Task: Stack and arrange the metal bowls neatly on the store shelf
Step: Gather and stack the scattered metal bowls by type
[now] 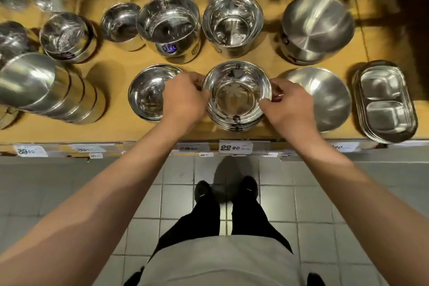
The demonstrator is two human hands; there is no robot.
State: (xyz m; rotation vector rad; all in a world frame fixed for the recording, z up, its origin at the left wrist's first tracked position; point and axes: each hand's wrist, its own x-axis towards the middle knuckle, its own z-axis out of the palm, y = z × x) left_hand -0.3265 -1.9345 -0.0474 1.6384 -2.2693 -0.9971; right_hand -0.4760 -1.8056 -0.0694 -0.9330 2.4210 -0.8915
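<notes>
Two hands, left hand (pixel 185 97) and right hand (pixel 287 102), pinch opposite rims of the top bowl (pixel 236 93) between them, seated on a bowl stack (pixel 234 121) on the shelf (pixel 111 127).

A stack of metal bowls (pixel 237 97) is held between both hands at the front of the wooden shelf (pixel 69 130). Its rim is gripped on one side by the left hand (pixel 185 97) and on the other by the right hand (pixel 287 104), fingers curled over the edge. A shallow bowl (pixel 148 93) is seen just outboard of the left hand, partly covered by it. A wide dish (pixel 325 97) lies just outboard of the right hand, with divided trays (pixel 386 102) beyond it. Taller steel containers (pixel 232 25) are ranged beyond the hands. Price labels (pixel 235 147) are fixed along the shelf edge beneath the wrists.
</notes>
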